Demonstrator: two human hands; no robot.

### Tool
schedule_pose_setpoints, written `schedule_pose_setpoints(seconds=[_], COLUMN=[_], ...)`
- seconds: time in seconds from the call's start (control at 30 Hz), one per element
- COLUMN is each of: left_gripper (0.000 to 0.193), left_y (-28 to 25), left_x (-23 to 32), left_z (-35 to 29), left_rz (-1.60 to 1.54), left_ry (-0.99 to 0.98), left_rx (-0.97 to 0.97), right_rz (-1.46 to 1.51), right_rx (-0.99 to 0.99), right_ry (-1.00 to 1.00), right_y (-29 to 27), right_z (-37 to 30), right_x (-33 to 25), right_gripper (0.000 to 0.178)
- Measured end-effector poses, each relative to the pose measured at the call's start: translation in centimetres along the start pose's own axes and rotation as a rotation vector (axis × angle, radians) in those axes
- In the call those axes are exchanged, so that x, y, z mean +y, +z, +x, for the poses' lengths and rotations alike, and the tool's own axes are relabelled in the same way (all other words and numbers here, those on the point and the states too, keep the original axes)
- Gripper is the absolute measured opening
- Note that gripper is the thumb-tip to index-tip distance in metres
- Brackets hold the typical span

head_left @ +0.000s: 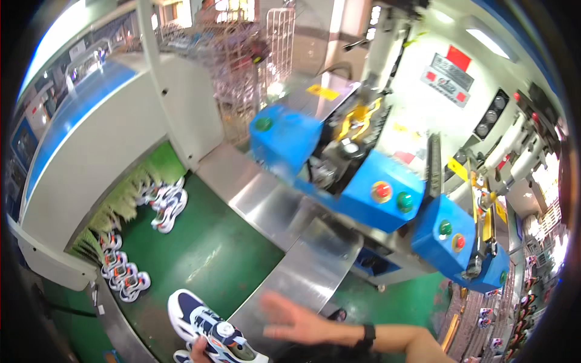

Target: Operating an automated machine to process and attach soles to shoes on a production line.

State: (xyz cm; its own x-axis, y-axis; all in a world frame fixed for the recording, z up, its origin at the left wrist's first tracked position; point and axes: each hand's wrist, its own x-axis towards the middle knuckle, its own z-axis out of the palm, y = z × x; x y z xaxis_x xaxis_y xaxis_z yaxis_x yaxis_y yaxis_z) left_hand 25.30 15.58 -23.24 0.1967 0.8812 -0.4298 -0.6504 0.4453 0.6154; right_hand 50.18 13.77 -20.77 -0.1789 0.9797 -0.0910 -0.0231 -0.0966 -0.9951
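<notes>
At the lower middle, a white and navy sneaker [200,314] with orange accents and a chunky white sole is tilted above the green belt. My left hand [200,351] grips it from below; only a few fingers show at the picture's lower edge. My right hand [296,317], somewhat blurred, hovers to the right of the shoe over the metal ledge [308,266]. Its fingers are stretched out and nothing is in them. A black band [368,334] circles the right wrist. Part of a second sneaker [180,356] shows beside the left hand.
More sneakers [126,278] stand in a row on the green belt [200,236], with others [170,209] near a bristle curtain [121,202] under a grey housing. To the right is a machine with blue button boxes [381,190]. Shoe racks [526,302] stand at far right.
</notes>
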Motion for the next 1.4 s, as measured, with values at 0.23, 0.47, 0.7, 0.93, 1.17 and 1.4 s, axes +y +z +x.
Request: schedule_pose_setpoints(seconds=[0.23, 0.47, 0.7, 0.93, 1.17, 1.4], left_gripper=[0.064, 0.052, 0.069, 0.079, 0.082, 0.052], left_y=[11.8, 17.6, 22.5, 21.8, 24.2, 28.0], left_x=[-12.3, -14.8, -13.8, -16.6, -17.5, -18.0], left_z=[0.7, 2.6, 7.5, 7.2, 5.0, 9.2], left_rz=[0.246, 0.500, 0.359, 0.247, 0.307, 0.687], left_ry=[0.164, -0.172, -0.211, -0.216, -0.106, 0.638], left_rx=[-0.311, -0.075, -0.510, -0.560, -0.601, -0.243], right_rz=[-0.124, -0.194, -0.104, -0.025, -0.063, 0.382], right_rx=[-0.007, 0.242, 0.301, 0.336, 0.343, 0.591], right_ry=[-0.271, -0.346, -0.201, -0.043, -0.156, 0.206], right_y=[-9.7, -13.3, -16.1, -16.8, -17.5, -21.7], right_z=[-8.1, -10.8, -9.6, -11.4, -12.9, -14.9], right_x=[-5.4, 1.5, -5.0, -4.6, -3.8, -3.2], right_gripper=[0.069, 0.077, 0.084, 0.085, 0.080, 0.021])
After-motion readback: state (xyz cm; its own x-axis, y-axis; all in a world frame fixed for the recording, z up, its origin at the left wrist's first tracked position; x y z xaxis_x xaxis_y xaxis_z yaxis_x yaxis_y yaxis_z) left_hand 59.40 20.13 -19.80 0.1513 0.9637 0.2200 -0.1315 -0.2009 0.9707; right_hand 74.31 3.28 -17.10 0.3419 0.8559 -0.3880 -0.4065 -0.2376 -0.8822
